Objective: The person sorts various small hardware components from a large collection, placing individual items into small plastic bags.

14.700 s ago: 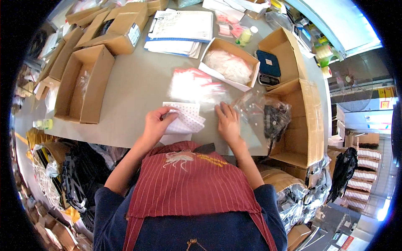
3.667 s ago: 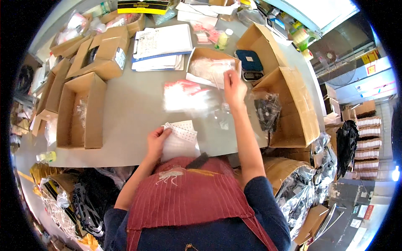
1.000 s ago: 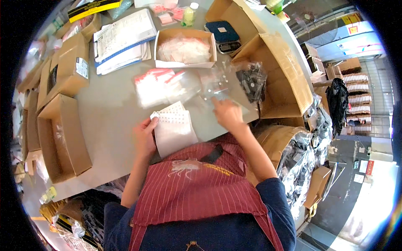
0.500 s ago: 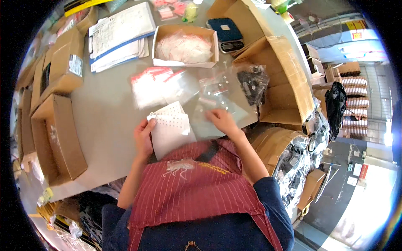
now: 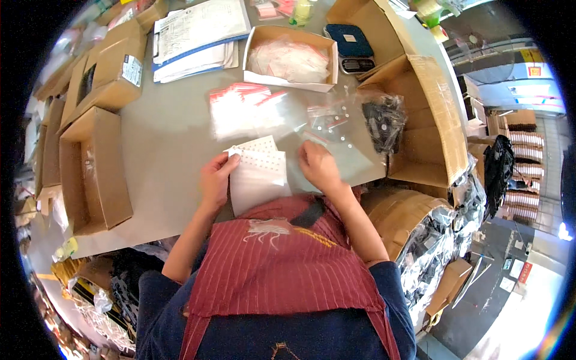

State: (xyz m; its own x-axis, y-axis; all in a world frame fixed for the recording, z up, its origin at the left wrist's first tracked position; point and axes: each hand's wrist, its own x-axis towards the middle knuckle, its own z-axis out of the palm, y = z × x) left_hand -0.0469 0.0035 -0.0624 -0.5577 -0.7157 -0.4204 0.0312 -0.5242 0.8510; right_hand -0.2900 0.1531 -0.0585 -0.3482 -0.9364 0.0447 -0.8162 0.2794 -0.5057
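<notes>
Two bare forearms reach over the near edge of the grey table (image 5: 162,180), elbows bent and set apart, with the hands close to each other. The left hand (image 5: 217,179) pinches the upper left corner of white paper sheets marked with rows of small dark dots (image 5: 259,183), thumb on top. The sheets are fanned slightly at the top and lie at the table's near edge, their lower part meeting a dark red apron with thin pale stripes (image 5: 288,264). The right hand (image 5: 320,166) is just right of the sheets, back upward, its fingers curled inward; whether they hold anything I cannot tell.

Just beyond the right hand are flat clear plastic bags with small white round pieces (image 5: 336,123). Nearer the table's right edge sits a clear plastic bundle of black parts (image 5: 384,123), beside an open brown cardboard box (image 5: 441,114). Past the sheets, toward the far edge, lies a spread of clear bags with red strips (image 5: 246,114), then a white-rimmed open carton (image 5: 289,83) filled with clear bags. Papers on a blue-edged clipboard (image 5: 201,30) lie left of it. By the table's left edge stands a long open brown box (image 5: 117,186).
</notes>
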